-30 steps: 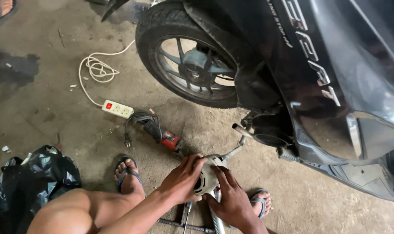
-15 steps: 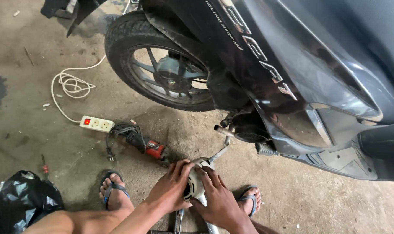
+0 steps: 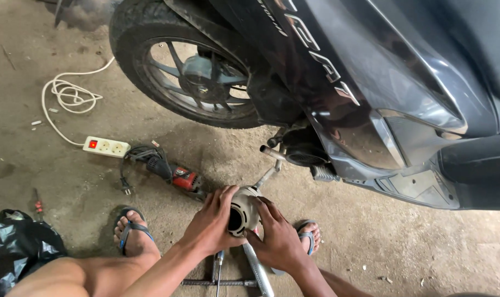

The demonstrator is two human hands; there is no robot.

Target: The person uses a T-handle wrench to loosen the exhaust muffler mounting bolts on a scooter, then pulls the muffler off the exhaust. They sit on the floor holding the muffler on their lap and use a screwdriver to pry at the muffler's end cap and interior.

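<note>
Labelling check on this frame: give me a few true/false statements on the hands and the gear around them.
1. Both hands, left hand and right hand, hold the round metal part. True.
2. The power strip lies on the scooter's footboard. False: it lies on the concrete floor, left of the rear wheel.
3. The red and black power tool lies on the floor left of the hands. True.
4. The person is barefoot. False: sandals show on both feet, e.g. the left sandal.
5. A black plastic bag sits at lower left. True.
</note>
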